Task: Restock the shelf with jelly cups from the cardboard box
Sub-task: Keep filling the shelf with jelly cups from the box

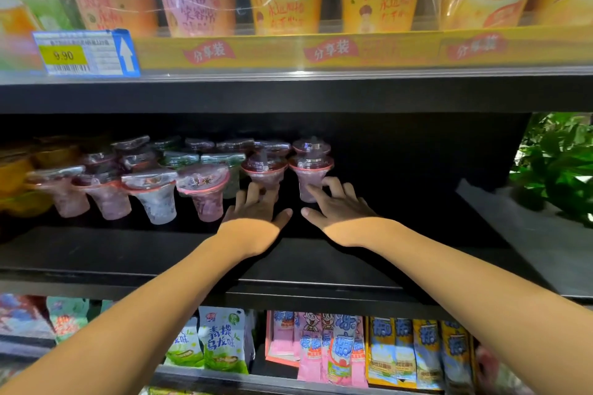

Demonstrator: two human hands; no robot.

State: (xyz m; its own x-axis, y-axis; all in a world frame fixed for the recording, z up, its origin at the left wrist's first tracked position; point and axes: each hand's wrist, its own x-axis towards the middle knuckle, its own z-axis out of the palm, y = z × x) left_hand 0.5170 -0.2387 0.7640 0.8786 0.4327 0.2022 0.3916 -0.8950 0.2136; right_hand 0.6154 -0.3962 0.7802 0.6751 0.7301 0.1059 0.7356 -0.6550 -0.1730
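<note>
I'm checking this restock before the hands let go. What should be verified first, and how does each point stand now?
1. Left hand on its jelly cup: ok, fingers touch it.
2. Right hand on the rightmost jelly cup: ok.
3. Both cups upright: ok.
4. Free shelf space to the right: ok.
5. Front row upright: not ok, the clear cup and its neighbours lean.
6. Cardboard box within reach: cannot tell, out of view.

Both forearms are bare to the frame edge, with no sleeves, gloves, rings or watch.
</note>
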